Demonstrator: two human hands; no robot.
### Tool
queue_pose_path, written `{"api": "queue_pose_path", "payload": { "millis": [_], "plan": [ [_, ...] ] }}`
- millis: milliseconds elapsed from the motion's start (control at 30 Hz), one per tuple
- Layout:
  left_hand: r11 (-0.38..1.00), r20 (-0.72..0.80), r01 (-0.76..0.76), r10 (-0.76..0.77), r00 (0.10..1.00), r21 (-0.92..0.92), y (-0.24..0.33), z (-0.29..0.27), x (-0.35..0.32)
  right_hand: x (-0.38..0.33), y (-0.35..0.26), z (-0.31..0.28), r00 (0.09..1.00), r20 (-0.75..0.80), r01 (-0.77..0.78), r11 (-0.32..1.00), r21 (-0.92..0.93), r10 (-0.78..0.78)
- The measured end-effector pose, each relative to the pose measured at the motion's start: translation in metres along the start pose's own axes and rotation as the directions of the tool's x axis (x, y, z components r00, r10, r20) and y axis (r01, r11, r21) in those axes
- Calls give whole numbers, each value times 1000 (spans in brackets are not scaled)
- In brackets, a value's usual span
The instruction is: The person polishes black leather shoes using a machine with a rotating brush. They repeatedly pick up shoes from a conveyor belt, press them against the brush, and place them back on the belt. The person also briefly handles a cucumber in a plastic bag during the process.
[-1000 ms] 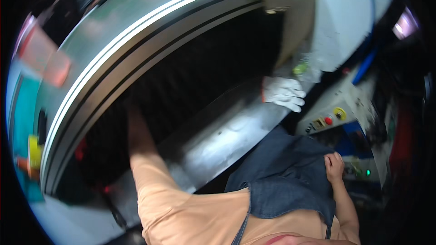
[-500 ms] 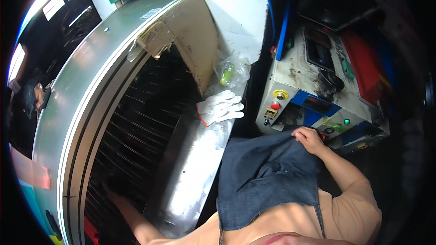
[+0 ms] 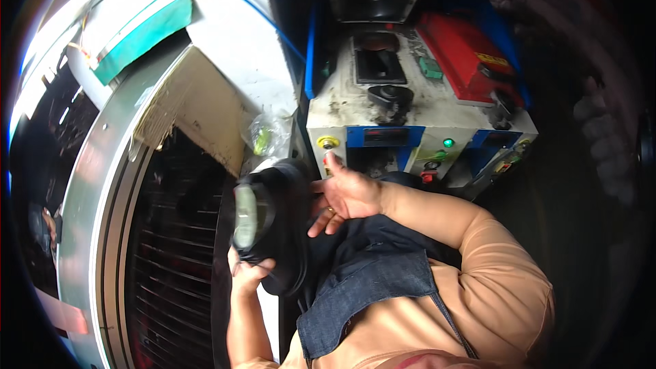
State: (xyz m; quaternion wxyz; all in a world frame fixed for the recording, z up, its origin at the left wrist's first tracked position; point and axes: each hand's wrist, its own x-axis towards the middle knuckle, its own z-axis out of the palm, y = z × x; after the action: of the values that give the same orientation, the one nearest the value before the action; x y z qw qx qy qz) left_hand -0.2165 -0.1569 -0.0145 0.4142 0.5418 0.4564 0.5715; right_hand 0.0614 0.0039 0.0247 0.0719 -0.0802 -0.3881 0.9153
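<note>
A black shoe [image 3: 290, 215] is held up in front of me in my left hand [image 3: 250, 272], whose thumb shows at the shoe's lower end. A pale greenish-white piece [image 3: 246, 215] shows in the shoe's opening; what it is I cannot make out. My right hand [image 3: 352, 193] is beside the shoe's right side, fingers spread and palm showing, holding nothing. Whether its fingertips touch the shoe I cannot tell. Below the hands a dark apron [image 3: 369, 277] covers my front.
A slatted dark conveyor [image 3: 171, 260] runs along the left behind a metal rail. Beyond the shoe lies a clear plastic bag [image 3: 270, 133] with something green inside. A grimy white machine [image 3: 335, 113] with buttons and a red part [image 3: 451, 61] stands ahead. Another person [image 3: 44, 225] is at far left.
My left hand has come up from the conveyor with the black shoe. My right hand has let go of the apron and moved left to the shoe. The view has swung right.
</note>
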Motion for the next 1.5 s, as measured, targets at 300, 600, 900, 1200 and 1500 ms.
{"api": "queue_pose_path", "payload": {
  "millis": [300, 600, 900, 1200, 1500],
  "plan": [
    [589, 894, -746, 85, 440, 311, 125, 116, 116, -144, 31, -21, 968, 132, 202, 974, 105, -215],
    [228, 825, -883, 318, 466, 411, 145, 165, 160, -173, 29, -4, 642, -327, 735, 678, 4, -694],
    [355, 215, -258, 157, 964, 898, -71, 26, 166, -220, -75, -86, 532, -308, 786, 595, -166, -789],
    [223, -142, 127, 52, 988, 966, -172, -5, 97, -131, -244, -154, 254, -271, 36, 289, -957, -929],
    [225, -140, 118, 81, 987, 967, -172, -9, 94, -102, -263, -249, 355, -202, -609, -62, -790, -913]
  ]
}}
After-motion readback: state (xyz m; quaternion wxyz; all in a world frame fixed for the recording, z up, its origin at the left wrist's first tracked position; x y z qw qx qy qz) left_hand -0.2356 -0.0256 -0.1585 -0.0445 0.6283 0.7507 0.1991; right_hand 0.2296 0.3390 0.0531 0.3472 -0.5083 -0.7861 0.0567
